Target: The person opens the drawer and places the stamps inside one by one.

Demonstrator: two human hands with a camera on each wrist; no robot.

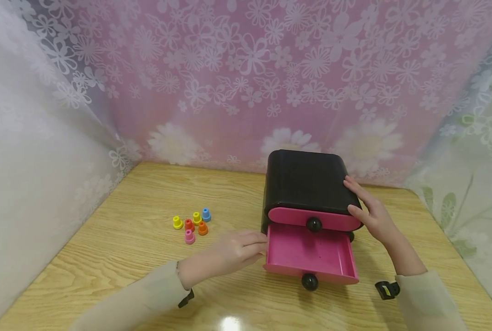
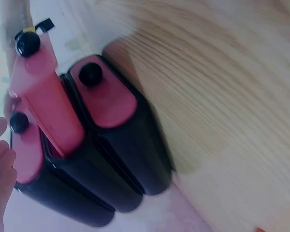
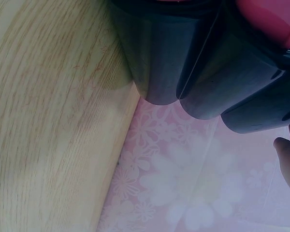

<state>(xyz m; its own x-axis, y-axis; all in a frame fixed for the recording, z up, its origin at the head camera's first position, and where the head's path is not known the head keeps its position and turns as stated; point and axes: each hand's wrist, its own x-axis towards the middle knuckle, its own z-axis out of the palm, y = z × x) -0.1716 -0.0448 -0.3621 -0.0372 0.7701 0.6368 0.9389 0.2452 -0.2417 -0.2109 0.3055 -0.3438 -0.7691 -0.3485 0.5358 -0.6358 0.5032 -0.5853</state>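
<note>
Head view puts the black cabinet (image 1: 312,184) on the right part of the tabletop (image 1: 146,197), and from my distant seat I judge that the pulled-out pink drawer (image 1: 305,254) could skew and jam if pressed sideways by the left hand (image 1: 237,250), whose grip is loose, fingers nearly straight at the drawer's left wall. Were the right hand (image 1: 376,218), its grip spread wide over the cabinet's right edge, to lift away, a tug could drag the cabinet. It looks glossy and rounded, with pink fronts (image 1: 289,217) and round black knobs (image 1: 313,224); the drawer's smooth floor carries tiny dark specks.
</note>
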